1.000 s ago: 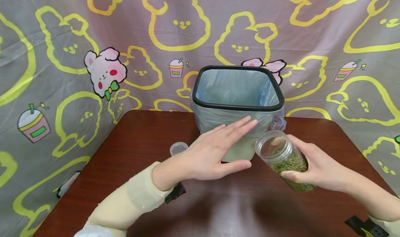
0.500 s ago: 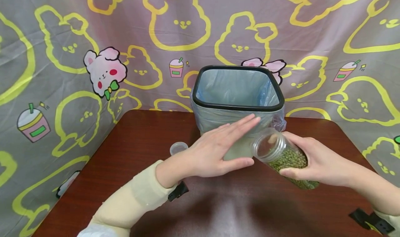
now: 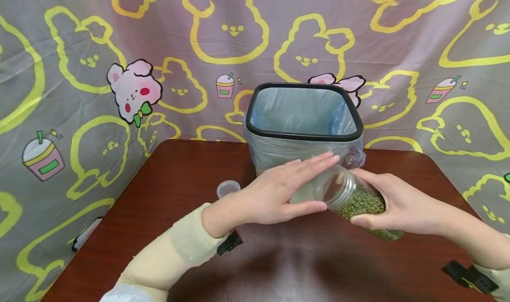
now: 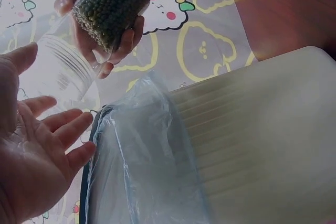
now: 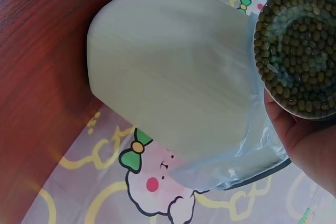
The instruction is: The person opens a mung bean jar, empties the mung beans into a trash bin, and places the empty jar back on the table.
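My right hand (image 3: 406, 207) grips a clear screw-neck jar (image 3: 360, 200) partly filled with small green beans that look like mung beans. Lidless, the jar leans over to the left, its mouth close beside my left hand (image 3: 275, 193). That hand is spread, fingers straight and thumb apart, with the jar's mouth between fingertips and thumb in the head view. In the left wrist view, the palm faces the clear neck, and the beans (image 4: 113, 11) stay toward the base. The right wrist view shows the jar's round bottom (image 5: 302, 51) covered in beans.
Behind my hands stands a pale waste bin with a black rim (image 3: 303, 137) and a bluish plastic liner (image 3: 275, 153) folded over it. A small clear round lid (image 3: 228, 187) lies on the dark red-brown table (image 3: 191, 173). Patterned cloth (image 3: 159, 36) hangs around the table.
The jar has tilted further over and moved left, its mouth now right at my left hand. My left hand has shifted slightly right. The bin and lid stay put.
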Action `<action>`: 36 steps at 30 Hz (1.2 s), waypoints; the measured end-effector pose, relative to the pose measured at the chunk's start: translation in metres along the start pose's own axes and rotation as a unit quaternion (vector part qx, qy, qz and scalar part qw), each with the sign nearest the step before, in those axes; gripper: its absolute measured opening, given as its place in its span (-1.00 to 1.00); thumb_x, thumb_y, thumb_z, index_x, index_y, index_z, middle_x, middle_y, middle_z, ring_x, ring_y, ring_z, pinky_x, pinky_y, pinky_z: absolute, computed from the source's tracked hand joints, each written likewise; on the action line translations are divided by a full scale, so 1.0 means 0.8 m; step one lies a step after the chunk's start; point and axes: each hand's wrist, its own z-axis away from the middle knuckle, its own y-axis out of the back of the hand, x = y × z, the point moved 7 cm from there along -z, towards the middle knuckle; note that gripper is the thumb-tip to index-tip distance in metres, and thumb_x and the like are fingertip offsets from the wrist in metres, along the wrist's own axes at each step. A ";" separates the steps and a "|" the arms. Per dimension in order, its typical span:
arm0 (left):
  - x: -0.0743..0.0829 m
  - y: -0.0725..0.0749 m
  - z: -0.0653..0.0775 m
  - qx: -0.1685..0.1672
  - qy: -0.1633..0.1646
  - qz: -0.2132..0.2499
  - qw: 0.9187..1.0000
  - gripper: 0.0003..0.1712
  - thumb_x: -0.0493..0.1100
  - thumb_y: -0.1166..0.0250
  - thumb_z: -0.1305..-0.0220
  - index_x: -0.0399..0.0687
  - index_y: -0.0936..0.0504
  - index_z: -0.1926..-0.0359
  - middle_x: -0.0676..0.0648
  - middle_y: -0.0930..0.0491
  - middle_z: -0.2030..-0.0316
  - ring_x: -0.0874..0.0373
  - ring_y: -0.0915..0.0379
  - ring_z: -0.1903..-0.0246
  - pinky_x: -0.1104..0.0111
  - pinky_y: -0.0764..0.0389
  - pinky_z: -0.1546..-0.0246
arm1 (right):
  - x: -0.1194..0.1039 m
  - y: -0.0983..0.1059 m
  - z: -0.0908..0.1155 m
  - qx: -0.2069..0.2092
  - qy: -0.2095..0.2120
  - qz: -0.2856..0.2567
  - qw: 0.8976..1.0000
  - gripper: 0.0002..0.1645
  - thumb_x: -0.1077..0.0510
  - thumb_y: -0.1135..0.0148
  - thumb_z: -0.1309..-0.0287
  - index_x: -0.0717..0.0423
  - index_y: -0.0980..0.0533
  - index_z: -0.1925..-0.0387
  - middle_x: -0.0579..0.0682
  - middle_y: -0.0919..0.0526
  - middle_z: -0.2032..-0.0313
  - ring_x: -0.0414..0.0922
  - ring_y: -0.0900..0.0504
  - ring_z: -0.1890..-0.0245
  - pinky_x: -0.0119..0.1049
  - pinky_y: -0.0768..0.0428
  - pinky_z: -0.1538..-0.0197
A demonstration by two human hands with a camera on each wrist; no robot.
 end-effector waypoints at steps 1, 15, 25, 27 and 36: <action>0.000 -0.001 0.000 -0.001 -0.004 0.000 1.000 -0.19 0.10 -0.19 -0.38 0.05 -0.07 -0.51 0.04 -0.07 -0.47 0.39 0.04 -0.38 0.25 -0.04 -0.37 | 0.000 0.000 0.000 -0.001 0.000 0.000 1.000 -0.23 0.09 -0.52 0.07 -0.13 -0.36 -0.20 -0.33 -0.61 0.29 -0.32 -0.58 0.36 -0.41 -0.52 0.33; 0.000 0.003 -0.003 0.013 -0.038 0.035 0.999 -0.20 0.00 -0.32 -0.29 -0.14 -0.22 -0.44 -0.06 -0.31 -0.32 0.33 -0.11 -0.33 0.49 -0.12 -0.28 | 0.000 -0.001 -0.008 -0.024 -0.019 0.011 0.999 -0.25 0.02 -0.50 0.03 -0.19 -0.35 -0.20 -0.36 -0.60 0.28 -0.33 -0.57 0.35 -0.38 -0.53 0.31; -0.002 -0.007 0.000 -0.027 -0.053 -0.011 0.998 -0.15 0.03 -0.24 -0.35 -0.18 -0.05 -0.49 -0.11 -0.26 -0.22 0.20 -0.22 -0.18 0.52 -0.14 -0.24 | 0.001 -0.010 -0.012 -0.046 -0.021 0.004 0.999 -0.26 0.02 -0.48 0.01 -0.20 -0.33 -0.20 -0.37 -0.59 0.30 -0.34 -0.58 0.36 -0.38 -0.53 0.32; -0.002 -0.008 0.001 -0.031 -0.053 -0.021 0.998 -0.15 0.04 -0.22 -0.36 -0.16 -0.03 -0.49 -0.09 -0.25 -0.20 0.22 -0.23 -0.15 0.52 -0.17 -0.21 | -0.001 -0.013 -0.013 -0.050 -0.015 0.002 0.999 -0.27 0.03 -0.48 0.01 -0.17 -0.33 -0.19 -0.36 -0.59 0.30 -0.34 -0.58 0.36 -0.37 -0.54 0.32; 0.000 -0.006 -0.002 -0.017 -0.054 -0.038 0.998 -0.23 0.03 -0.21 -0.37 -0.19 -0.11 -0.42 -0.11 -0.26 -0.16 0.19 -0.25 -0.12 0.51 -0.19 -0.20 | -0.003 -0.013 -0.018 -0.043 -0.007 -0.009 0.999 -0.30 0.06 -0.48 0.01 -0.18 -0.34 -0.15 -0.35 -0.59 0.32 -0.33 -0.58 0.38 -0.38 -0.53 0.32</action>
